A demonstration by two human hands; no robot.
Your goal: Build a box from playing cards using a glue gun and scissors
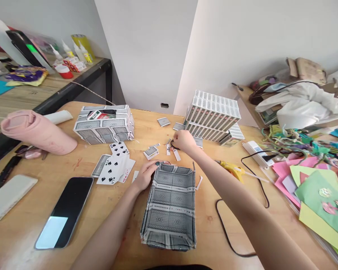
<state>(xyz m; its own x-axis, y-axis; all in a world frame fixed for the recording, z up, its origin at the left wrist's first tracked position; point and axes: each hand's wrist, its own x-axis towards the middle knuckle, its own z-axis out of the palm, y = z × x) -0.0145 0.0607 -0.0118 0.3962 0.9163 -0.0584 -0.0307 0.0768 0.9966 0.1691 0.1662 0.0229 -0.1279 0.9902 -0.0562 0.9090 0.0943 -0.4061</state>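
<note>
An open box made of playing cards (173, 206), grey card backs facing inward, lies lengthwise in front of me. My left hand (146, 174) grips its far left corner, thumb and fingers at the rim. Beyond the box, my right hand (184, 141) is closed low over the table on what looks like a pair of scissors (172, 144); a black loop and a bit of blade show beside the fingers, the rest is hidden. Cut card strips (175, 155) lie just under that hand. A few card pieces (151, 152) rest to its left.
A second card box (103, 125) stands at back left, stacked card packs (212, 116) at back right. A yellow glue gun (233, 170) with its black cord (224, 225) lies right. Loose playing cards (111, 170), a phone (66, 210) and a pink roll (42, 133) are left.
</note>
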